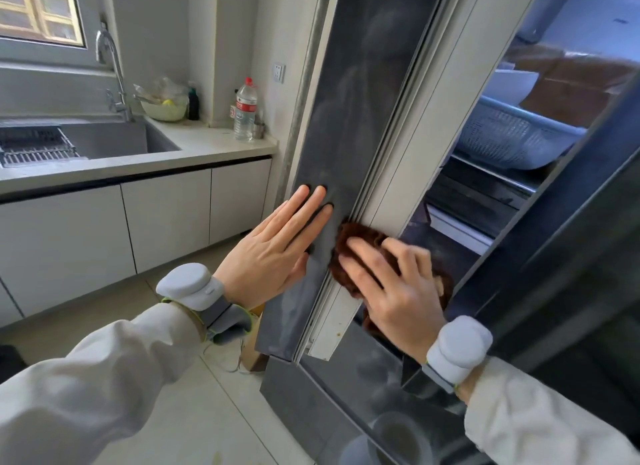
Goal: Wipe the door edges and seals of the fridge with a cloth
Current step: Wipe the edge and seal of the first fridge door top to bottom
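Cloth point(349, 246) half hidden under right hand's point(398, 291) curled grip; left hand point(273, 253) flat.

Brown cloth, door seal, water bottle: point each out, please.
brown cloth point(349, 234), head view, upper folds above the fingers.
door seal point(388, 153), head view, pale strip mid-height.
water bottle point(245, 110), head view, on its label.

This is a home kitchen. A steel sink point(114, 141) with a tall curved tap point(112, 63) is set into a pale counter point(207, 146) under a window point(41, 11), with white cabinet doors point(166, 212) below. A water bottle point(245, 110) and a bowl point(164, 110) stand on the counter, near a wall socket point(279, 72). A dark fridge point(332, 118) stands open, its shelves holding a basket point(502, 142).
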